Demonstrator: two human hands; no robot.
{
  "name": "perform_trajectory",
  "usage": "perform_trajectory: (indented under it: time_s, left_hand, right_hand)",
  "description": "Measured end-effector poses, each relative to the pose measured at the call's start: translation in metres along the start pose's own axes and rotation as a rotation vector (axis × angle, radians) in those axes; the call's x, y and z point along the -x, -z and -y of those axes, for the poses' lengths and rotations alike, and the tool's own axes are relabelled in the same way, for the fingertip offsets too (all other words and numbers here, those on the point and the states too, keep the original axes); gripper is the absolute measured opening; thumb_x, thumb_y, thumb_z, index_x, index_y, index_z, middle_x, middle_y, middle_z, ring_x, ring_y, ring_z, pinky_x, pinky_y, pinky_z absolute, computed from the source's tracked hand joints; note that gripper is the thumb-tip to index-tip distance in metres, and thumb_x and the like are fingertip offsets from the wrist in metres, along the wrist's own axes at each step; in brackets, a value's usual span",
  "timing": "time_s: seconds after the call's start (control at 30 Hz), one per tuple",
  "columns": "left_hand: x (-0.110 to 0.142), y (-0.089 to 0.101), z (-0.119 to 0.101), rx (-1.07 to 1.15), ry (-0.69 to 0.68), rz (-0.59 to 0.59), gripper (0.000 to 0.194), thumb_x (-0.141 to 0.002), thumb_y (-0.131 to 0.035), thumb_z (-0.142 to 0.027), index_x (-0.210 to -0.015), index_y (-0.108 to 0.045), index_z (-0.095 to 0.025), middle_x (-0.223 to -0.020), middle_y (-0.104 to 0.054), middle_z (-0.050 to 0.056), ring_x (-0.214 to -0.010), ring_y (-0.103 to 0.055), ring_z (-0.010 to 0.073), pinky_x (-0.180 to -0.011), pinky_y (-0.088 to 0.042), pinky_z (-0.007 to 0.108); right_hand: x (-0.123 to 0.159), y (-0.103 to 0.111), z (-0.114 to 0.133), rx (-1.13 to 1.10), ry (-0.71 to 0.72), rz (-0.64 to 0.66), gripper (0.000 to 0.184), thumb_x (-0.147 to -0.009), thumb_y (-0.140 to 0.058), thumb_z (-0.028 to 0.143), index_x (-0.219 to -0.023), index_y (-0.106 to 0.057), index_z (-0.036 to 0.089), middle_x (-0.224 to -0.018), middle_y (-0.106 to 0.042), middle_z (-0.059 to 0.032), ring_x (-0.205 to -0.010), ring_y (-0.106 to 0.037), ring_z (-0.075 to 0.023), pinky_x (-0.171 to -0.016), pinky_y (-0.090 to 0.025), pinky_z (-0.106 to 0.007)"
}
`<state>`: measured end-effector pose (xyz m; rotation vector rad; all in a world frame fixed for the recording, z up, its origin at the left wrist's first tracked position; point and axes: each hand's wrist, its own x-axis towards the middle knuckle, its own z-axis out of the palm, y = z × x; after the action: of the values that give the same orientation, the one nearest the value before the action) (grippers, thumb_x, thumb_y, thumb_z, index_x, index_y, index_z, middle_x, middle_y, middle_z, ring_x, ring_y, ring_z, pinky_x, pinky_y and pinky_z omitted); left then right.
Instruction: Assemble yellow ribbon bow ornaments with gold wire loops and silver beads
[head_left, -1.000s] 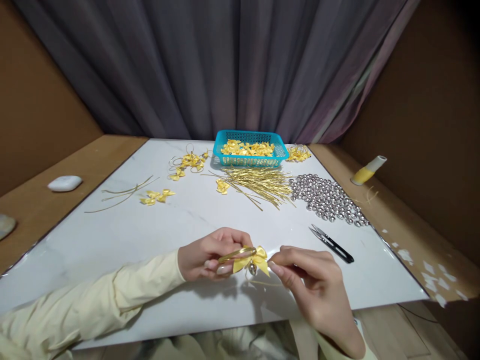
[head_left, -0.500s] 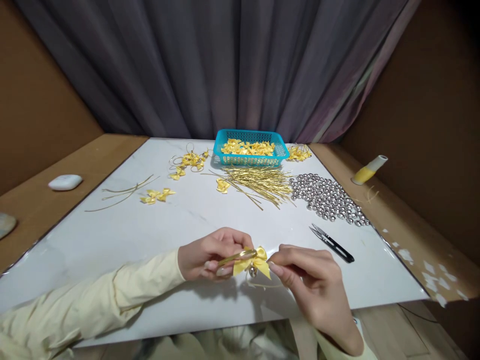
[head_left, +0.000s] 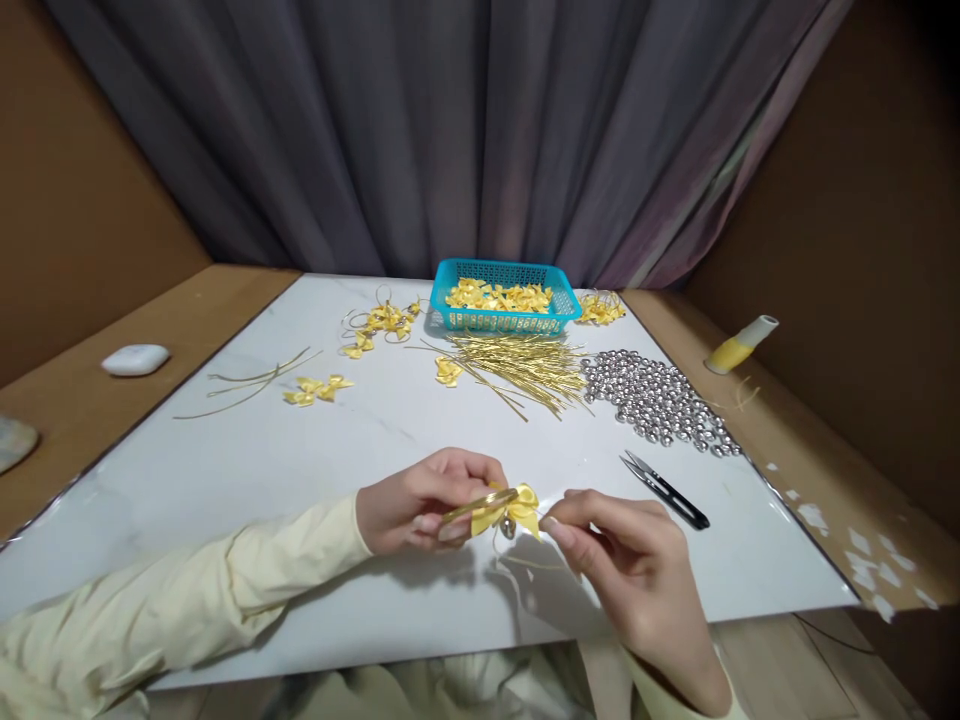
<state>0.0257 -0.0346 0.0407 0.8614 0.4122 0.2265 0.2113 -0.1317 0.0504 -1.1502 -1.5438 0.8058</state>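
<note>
My left hand (head_left: 435, 500) is closed on a yellow ribbon bow (head_left: 527, 517) and a gold cord loop (head_left: 474, 507) lying across it. A small silver bell (head_left: 508, 527) hangs below the middle of the bow. My right hand (head_left: 637, 560) is beside the bow's right edge, thumb and forefinger pinched on a thin cord that runs to the bow. Below both hands a pale thin cord (head_left: 532, 565) curves in the air. Fingers of the left hand hide part of the bow.
A blue basket (head_left: 506, 322) of yellow bows stands at the back. Gold cords (head_left: 525, 365) lie before it, silver bells (head_left: 660, 400) to their right. Black thread snips (head_left: 667, 490) lie near my right hand. Loose bows (head_left: 315, 390) and finished-looking bow pieces (head_left: 382, 320) are leftward.
The bow and bell have tilted and risen slightly. My right hand has drawn a little to the right of the bow, and a thin strand shows between them.
</note>
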Motion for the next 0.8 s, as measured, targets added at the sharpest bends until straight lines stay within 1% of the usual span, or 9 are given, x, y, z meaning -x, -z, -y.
perform_trajectory:
  time_s: [0.07,0.17,0.33,0.43,0.53,0.6,0.7,0.73,0.8]
  left_hand:
    - [0.000,-0.006,-0.005,-0.036,-0.045,-0.036,0.021,-0.073,-0.064,-0.031,-0.075,-0.056,-0.011,-0.042,-0.047,-0.006,-0.027,-0.018,-0.0011,-0.027,-0.014,0.012]
    - [0.000,-0.016,-0.012,-0.174,-0.132,-0.157,0.017,-0.077,-0.061,-0.026,-0.073,-0.056,-0.011,-0.045,-0.049,-0.005,-0.030,-0.024,-0.0010,-0.030,-0.016,0.012]
    - [0.003,-0.025,-0.016,-0.513,-0.256,-0.343,0.016,-0.083,-0.055,-0.026,-0.076,-0.055,-0.012,-0.055,-0.056,-0.003,-0.036,-0.032,0.0000,-0.035,-0.022,0.012]
    - [0.005,-0.028,-0.017,-0.743,-0.314,-0.394,0.015,-0.084,-0.053,-0.026,-0.079,-0.055,-0.012,-0.058,-0.058,-0.001,-0.040,-0.037,0.0019,-0.039,-0.029,0.013]
    - [0.006,-0.030,-0.019,-0.920,-0.349,-0.414,0.016,-0.085,-0.050,-0.025,-0.078,-0.055,-0.012,-0.056,-0.057,-0.002,-0.041,-0.039,0.0032,-0.040,-0.032,0.015]
    - [0.006,-0.032,-0.019,-1.024,-0.363,-0.417,0.017,-0.085,-0.049,-0.026,-0.076,-0.055,-0.013,-0.055,-0.057,-0.002,-0.043,-0.042,0.0046,-0.042,-0.033,0.015]
    - [0.007,-0.032,-0.017,-1.175,-0.374,-0.385,0.018,-0.086,-0.047,-0.027,-0.077,-0.056,-0.014,-0.058,-0.058,-0.001,-0.049,-0.047,0.0067,-0.046,-0.035,0.017]
    - [0.007,-0.031,-0.016,-1.217,-0.375,-0.367,0.019,-0.087,-0.046,-0.027,-0.078,-0.056,-0.014,-0.058,-0.058,-0.001,-0.049,-0.047,0.0070,-0.047,-0.036,0.017]
    - [0.008,-0.032,-0.014,-1.281,-0.374,-0.336,0.020,-0.088,-0.044,-0.026,-0.078,-0.056,-0.014,-0.058,-0.057,-0.001,-0.049,-0.047,0.0071,-0.047,-0.036,0.017]
  right_hand:
    - [0.005,0.001,0.001,-0.035,-0.001,-0.074,0.017,-0.080,-0.054,0.019,-0.064,-0.057,0.017,-0.053,-0.050,0.0017,-0.047,-0.040,-0.0088,-0.045,-0.029,-0.022]
    - [0.015,0.001,0.003,-0.148,-0.054,-0.154,0.016,-0.080,-0.056,0.021,-0.065,-0.060,0.017,-0.055,-0.053,0.0001,-0.050,-0.042,-0.0098,-0.047,-0.029,-0.023]
    - [0.029,0.007,-0.002,-0.500,-0.234,0.043,0.023,-0.076,-0.061,0.033,-0.059,-0.061,0.017,-0.041,-0.042,0.0036,-0.038,-0.034,-0.0069,-0.041,-0.022,-0.023]
    - [0.035,0.015,-0.007,-0.584,-0.282,0.126,0.027,-0.071,-0.064,0.039,-0.057,-0.061,0.017,-0.040,-0.042,0.0028,-0.036,-0.032,-0.0065,-0.039,-0.020,-0.022]
    - [0.037,0.019,-0.007,-0.563,-0.391,0.134,0.027,-0.074,-0.063,0.039,-0.060,-0.060,0.016,-0.043,-0.041,0.0036,-0.035,-0.029,-0.0048,-0.038,-0.018,-0.021]
    - [0.034,0.016,-0.003,-0.511,-0.421,0.051,0.020,-0.079,-0.058,0.037,-0.077,-0.061,0.017,-0.044,-0.039,0.0052,-0.037,-0.031,-0.0062,-0.039,-0.021,-0.021]
    - [0.024,0.006,0.004,-0.277,-0.311,-0.151,0.024,-0.087,-0.046,0.033,-0.107,-0.051,0.021,-0.050,-0.045,0.0041,-0.047,-0.043,-0.0119,-0.047,-0.034,-0.023]
    - [0.020,0.003,0.006,-0.174,-0.255,-0.187,0.023,-0.088,-0.044,0.032,-0.108,-0.049,0.022,-0.055,-0.048,0.0025,-0.052,-0.046,-0.0130,-0.051,-0.037,-0.023]
    - [0.012,-0.004,0.007,0.007,-0.143,-0.170,0.018,-0.089,-0.040,0.027,-0.102,-0.052,0.021,-0.067,-0.052,-0.0008,-0.060,-0.050,-0.0138,-0.055,-0.041,-0.023]
